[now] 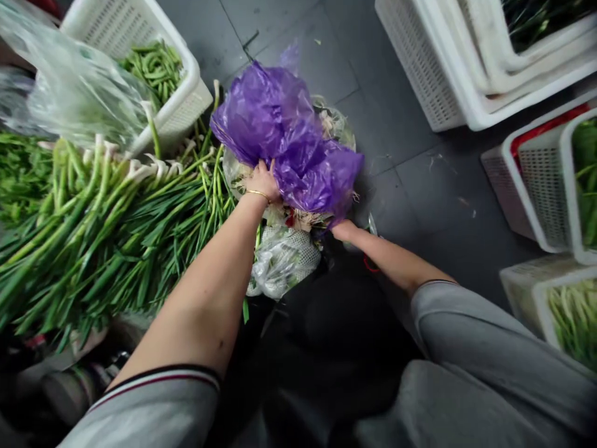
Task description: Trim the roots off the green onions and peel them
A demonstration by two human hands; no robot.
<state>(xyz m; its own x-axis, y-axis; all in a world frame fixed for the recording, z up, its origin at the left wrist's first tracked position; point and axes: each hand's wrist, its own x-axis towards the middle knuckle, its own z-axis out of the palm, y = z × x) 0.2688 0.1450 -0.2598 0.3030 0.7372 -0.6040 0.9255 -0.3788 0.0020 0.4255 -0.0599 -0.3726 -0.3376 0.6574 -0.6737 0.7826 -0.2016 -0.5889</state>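
Note:
A crumpled purple plastic bag (289, 118) spreads over a pile of pale vegetable scraps and roots (310, 219). My left hand (265, 182), with a thin gold bangle at the wrist, grips the bag's near edge; its fingertips are partly lost in the folds. Lower right, my right hand (344, 230) is closed at the bag's near right corner, most of its fingers hidden. Below the bag sits a clear plastic bag with white netting (284, 261). A thin shiny object (372, 224) shows beside my right wrist; its kind is unclear.
Long green garlic stalks (140, 224) lie heaped at the left. Behind them stands a white crate (186, 81) with green pods (156, 68) and a clear plastic bag (88, 93). Stacked white crates (420, 68) and more vegetable crates (517, 186) line the right, on dark floor tiles (401, 180).

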